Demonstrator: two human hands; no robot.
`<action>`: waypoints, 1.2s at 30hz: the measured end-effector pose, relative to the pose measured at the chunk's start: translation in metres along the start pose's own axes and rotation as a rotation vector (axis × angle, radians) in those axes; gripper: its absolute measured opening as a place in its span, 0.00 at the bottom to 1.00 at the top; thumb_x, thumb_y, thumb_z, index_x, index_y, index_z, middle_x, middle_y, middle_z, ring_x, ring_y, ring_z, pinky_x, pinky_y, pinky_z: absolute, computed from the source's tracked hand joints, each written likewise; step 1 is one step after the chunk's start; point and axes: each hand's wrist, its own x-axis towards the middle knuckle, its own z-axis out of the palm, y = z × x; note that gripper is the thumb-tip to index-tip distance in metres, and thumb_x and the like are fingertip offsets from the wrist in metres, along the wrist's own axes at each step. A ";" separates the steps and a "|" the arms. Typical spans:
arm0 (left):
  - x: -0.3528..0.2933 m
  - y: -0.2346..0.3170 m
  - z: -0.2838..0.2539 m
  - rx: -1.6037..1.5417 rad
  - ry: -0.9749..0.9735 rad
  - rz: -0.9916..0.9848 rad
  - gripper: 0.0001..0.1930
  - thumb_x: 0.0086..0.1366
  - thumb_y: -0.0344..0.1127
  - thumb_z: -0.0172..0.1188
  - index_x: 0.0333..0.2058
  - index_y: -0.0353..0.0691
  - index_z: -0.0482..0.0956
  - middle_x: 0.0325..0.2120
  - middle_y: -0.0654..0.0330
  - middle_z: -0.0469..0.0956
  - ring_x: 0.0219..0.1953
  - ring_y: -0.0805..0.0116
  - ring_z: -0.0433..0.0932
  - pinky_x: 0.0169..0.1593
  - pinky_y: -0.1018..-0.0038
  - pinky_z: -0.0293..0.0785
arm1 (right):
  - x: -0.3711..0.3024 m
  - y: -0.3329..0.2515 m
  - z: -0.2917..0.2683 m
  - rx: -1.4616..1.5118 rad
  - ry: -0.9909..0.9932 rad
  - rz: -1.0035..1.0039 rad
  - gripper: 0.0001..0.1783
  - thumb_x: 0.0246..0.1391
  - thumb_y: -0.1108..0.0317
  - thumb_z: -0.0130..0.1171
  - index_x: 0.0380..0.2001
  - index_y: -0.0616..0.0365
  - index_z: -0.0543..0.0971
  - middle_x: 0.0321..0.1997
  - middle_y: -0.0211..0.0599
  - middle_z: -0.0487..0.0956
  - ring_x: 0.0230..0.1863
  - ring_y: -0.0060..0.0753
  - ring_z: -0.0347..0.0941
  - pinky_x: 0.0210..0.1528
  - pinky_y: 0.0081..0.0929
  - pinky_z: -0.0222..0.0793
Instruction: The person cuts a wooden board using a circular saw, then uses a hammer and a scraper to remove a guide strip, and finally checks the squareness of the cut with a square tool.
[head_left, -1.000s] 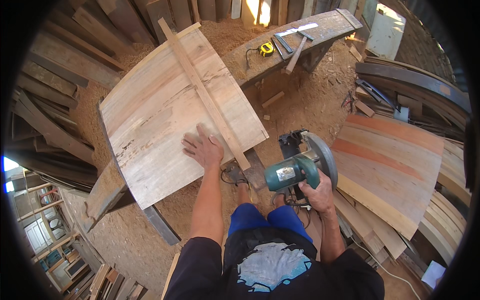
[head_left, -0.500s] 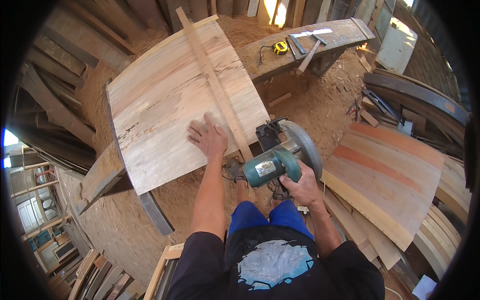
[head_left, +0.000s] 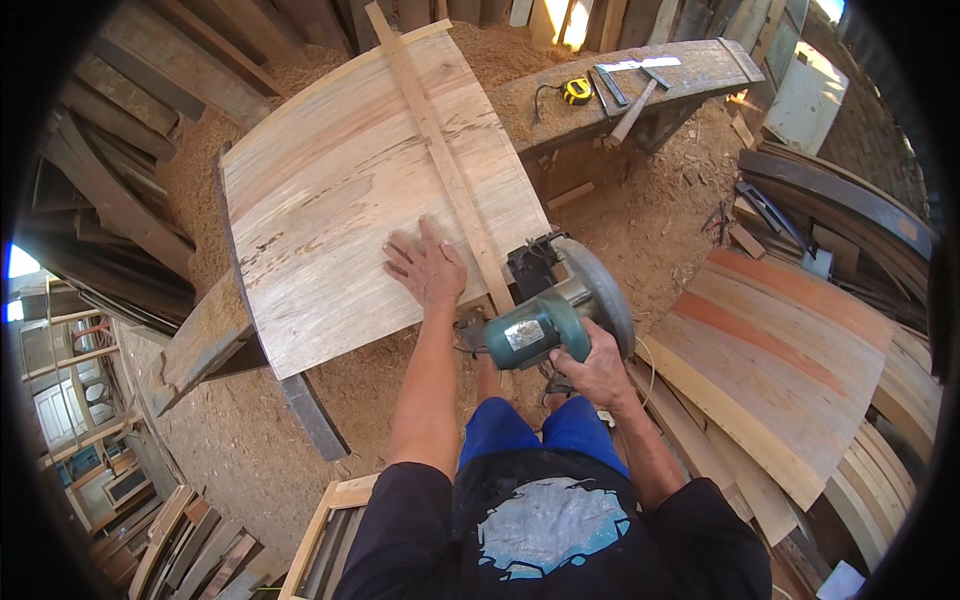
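My left hand (head_left: 428,270) lies flat with spread fingers on a pale plywood panel (head_left: 330,210). A narrow wooden strip (head_left: 437,150) runs across the panel, just right of that hand, and sticks out past both its far and near edges. My right hand (head_left: 597,372) is closed round the rear handle of a green circular saw (head_left: 535,325) with a grey blade guard. The saw's dark base plate is at the panel's near right corner, beside the strip; whether it rests on the panel I cannot tell. The blade itself is hidden.
A wooden bench (head_left: 700,68) extends to the far right, carrying a yellow tape measure (head_left: 577,91), a try square (head_left: 610,88) and a hammer (head_left: 632,112). Another panel (head_left: 770,360) lies on stacked boards at the right. Sawdust covers the ground; planks lean at the far left.
The view has shifted slightly, so the panel and bench appear farther right. The saw has come a little closer to the strip. My left hand stays flat on the panel.
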 end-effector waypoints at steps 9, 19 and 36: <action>0.001 -0.002 0.003 -0.007 0.022 0.005 0.33 0.73 0.50 0.43 0.75 0.55 0.52 0.74 0.32 0.39 0.75 0.28 0.32 0.73 0.35 0.25 | 0.001 0.002 0.011 -0.014 -0.015 0.038 0.21 0.53 0.69 0.67 0.50 0.66 0.77 0.34 0.40 0.81 0.35 0.29 0.76 0.42 0.31 0.74; 0.000 0.000 0.002 -0.005 0.007 0.008 0.34 0.74 0.50 0.43 0.75 0.54 0.52 0.74 0.31 0.38 0.75 0.27 0.31 0.72 0.34 0.24 | 0.001 -0.002 0.017 0.046 -0.007 0.041 0.20 0.53 0.69 0.66 0.49 0.65 0.77 0.34 0.39 0.80 0.36 0.28 0.75 0.42 0.30 0.74; 0.000 0.001 -0.001 -0.007 -0.001 0.005 0.34 0.73 0.50 0.43 0.75 0.54 0.51 0.74 0.31 0.37 0.75 0.28 0.30 0.73 0.35 0.24 | 0.006 0.004 0.027 0.073 0.003 0.043 0.18 0.54 0.70 0.66 0.47 0.64 0.78 0.35 0.37 0.81 0.37 0.28 0.77 0.43 0.31 0.74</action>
